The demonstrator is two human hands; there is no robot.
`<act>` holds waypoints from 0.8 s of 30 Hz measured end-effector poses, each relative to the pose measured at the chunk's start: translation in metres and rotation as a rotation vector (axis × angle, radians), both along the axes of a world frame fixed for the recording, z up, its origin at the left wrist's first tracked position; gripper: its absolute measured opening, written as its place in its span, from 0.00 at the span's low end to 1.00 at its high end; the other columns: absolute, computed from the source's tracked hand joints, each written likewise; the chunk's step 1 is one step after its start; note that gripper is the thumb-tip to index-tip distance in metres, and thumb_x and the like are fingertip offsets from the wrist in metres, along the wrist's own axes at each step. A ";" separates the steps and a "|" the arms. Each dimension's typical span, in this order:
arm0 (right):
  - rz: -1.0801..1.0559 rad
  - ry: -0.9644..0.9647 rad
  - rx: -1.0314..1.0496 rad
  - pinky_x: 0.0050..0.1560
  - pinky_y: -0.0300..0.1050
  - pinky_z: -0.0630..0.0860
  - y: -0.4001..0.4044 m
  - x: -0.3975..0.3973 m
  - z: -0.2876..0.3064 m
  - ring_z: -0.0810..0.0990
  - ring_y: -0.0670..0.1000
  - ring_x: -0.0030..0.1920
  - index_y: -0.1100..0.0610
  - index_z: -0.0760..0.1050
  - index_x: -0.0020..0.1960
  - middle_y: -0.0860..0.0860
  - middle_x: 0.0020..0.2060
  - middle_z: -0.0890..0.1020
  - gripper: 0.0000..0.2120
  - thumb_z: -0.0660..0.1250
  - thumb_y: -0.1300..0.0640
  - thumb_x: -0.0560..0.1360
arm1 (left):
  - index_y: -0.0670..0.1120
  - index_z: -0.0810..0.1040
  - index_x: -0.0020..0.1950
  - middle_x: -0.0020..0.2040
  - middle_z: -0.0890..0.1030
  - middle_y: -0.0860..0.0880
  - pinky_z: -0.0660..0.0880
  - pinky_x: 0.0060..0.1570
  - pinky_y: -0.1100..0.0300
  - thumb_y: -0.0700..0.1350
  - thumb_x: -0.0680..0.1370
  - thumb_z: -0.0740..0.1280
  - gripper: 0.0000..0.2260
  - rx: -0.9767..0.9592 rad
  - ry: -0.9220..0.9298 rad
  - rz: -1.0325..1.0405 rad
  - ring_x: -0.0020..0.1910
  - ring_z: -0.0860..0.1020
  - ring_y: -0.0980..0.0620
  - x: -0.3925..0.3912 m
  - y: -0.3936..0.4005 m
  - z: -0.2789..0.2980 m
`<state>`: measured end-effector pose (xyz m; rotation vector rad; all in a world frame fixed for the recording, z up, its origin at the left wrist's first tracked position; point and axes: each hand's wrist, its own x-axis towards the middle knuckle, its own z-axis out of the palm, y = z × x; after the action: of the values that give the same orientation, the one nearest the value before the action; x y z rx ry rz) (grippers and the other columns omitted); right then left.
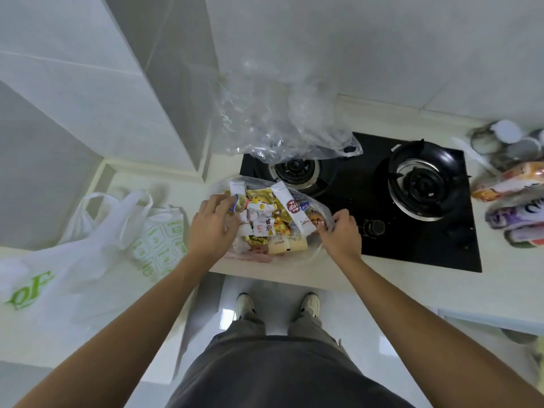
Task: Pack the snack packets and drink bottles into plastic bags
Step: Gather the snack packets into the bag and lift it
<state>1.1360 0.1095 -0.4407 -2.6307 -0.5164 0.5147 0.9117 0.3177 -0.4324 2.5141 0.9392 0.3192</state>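
Left hand [212, 225] and right hand [341, 234] grip clear bag [316, 206] of snack packets [270, 222]; stove [412, 207] at 3 o'clock.

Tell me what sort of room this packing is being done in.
Most likely a home kitchen. A black two-burner gas hob is set into a pale countertop, with white tiled walls behind it.
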 end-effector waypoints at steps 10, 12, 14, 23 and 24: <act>-0.314 0.252 -0.042 0.47 0.49 0.75 0.012 0.004 -0.009 0.82 0.62 0.54 0.61 0.74 0.59 0.60 0.55 0.81 0.19 0.75 0.56 0.73 | 0.49 0.73 0.68 0.61 0.71 0.40 0.75 0.53 0.45 0.52 0.77 0.70 0.20 -0.224 0.214 0.335 0.62 0.70 0.39 -0.019 0.010 -0.006; -0.364 0.307 -0.015 0.41 0.46 0.75 0.014 0.005 -0.009 0.82 0.57 0.46 0.60 0.80 0.54 0.58 0.50 0.84 0.10 0.73 0.58 0.74 | 0.49 0.72 0.69 0.61 0.74 0.41 0.75 0.55 0.45 0.51 0.77 0.72 0.22 -0.304 0.214 0.338 0.63 0.71 0.40 -0.016 0.013 -0.007; -0.402 0.335 0.040 0.37 0.46 0.76 0.015 0.007 -0.009 0.81 0.54 0.40 0.59 0.82 0.46 0.57 0.45 0.85 0.05 0.71 0.56 0.76 | 0.48 0.73 0.69 0.56 0.78 0.43 0.75 0.53 0.49 0.48 0.77 0.73 0.21 -0.357 0.171 0.324 0.58 0.75 0.42 -0.013 0.016 -0.008; -0.507 0.467 0.470 0.41 0.51 0.79 0.024 0.008 0.014 0.78 0.52 0.34 0.57 0.75 0.39 0.52 0.32 0.78 0.14 0.65 0.55 0.82 | 0.45 0.69 0.62 0.34 0.71 0.48 0.69 0.33 0.55 0.36 0.78 0.67 0.15 -0.474 -0.137 0.445 0.33 0.72 0.50 -0.012 0.025 0.018; -0.488 0.495 0.520 0.39 0.50 0.78 0.028 0.007 0.022 0.76 0.50 0.32 0.57 0.75 0.39 0.52 0.31 0.76 0.14 0.65 0.56 0.83 | 0.45 0.68 0.62 0.35 0.72 0.48 0.69 0.33 0.56 0.37 0.78 0.67 0.15 -0.502 -0.162 0.466 0.33 0.72 0.50 -0.011 0.027 0.022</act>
<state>1.1425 0.1373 -0.4192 -1.9348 0.1381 0.7188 0.9011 0.3446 -0.4102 1.7785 1.3398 0.3660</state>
